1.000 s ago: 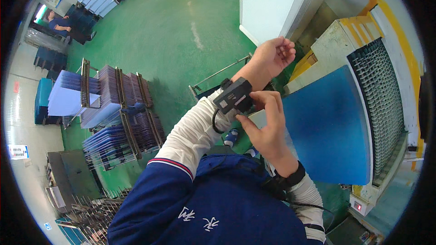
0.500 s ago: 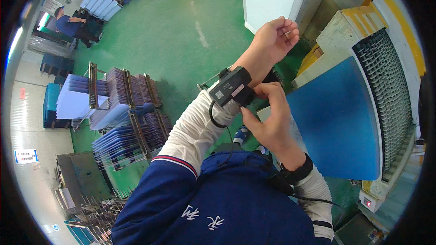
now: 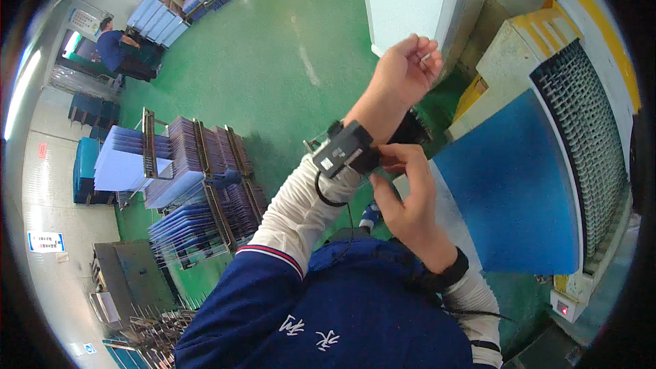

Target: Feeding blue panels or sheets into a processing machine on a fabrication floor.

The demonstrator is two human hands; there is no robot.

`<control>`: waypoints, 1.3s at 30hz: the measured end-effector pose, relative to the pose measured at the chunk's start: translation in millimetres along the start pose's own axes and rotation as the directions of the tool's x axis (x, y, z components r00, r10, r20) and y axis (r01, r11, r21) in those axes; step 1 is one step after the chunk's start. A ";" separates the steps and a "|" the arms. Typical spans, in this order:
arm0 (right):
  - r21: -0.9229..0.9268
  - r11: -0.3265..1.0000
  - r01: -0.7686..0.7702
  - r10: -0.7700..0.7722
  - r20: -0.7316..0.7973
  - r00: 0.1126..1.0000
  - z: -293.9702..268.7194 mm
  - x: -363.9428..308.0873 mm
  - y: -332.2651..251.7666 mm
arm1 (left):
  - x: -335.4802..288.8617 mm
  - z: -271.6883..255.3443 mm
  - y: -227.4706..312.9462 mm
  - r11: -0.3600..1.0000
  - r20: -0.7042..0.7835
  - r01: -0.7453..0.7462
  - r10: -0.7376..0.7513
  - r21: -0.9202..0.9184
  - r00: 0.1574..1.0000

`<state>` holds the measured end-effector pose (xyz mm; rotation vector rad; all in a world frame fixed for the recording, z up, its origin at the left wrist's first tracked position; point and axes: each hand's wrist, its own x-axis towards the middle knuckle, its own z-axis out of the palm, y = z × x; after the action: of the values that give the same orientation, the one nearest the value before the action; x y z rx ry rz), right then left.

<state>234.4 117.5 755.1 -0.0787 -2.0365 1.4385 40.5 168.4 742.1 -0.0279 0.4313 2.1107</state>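
My left hand (image 3: 410, 67) is held out in front, palm turned up, with loosely curled fingers and nothing in it. Strapped over the white sleeve at my left wrist sits a small black box-shaped device (image 3: 344, 149) with a label and a black cable. My right hand (image 3: 415, 205) reaches across to that device, thumb and forefinger pinching at its right edge. The exact contact is partly hidden behind the fingers. A black band (image 3: 452, 268) circles my right wrist.
A blue panel (image 3: 509, 184) slopes beside a roller conveyor machine (image 3: 588, 137) on the right. At left, racks (image 3: 198, 178) hold several thin sheets. Farther back stands a large white panel (image 3: 403, 0). Another person (image 3: 116, 51) is at the far left. The floor (image 3: 273, 61) is green.
The surroundings at left have shifted slightly right and down in the view. My left hand has moved slightly left and down. My right hand stays at the wrist device.
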 end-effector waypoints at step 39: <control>0.726 -0.035 -0.687 0.257 0.671 0.696 -53.2 -37.7 57.6 | 24.9 -10.5 -108.8 0.995 -0.075 0.104 -0.103 0.009 0.992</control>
<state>274.9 169.7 698.5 0.0067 -0.7403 3.2412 114.6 238.6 695.6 -0.1186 0.4780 2.0096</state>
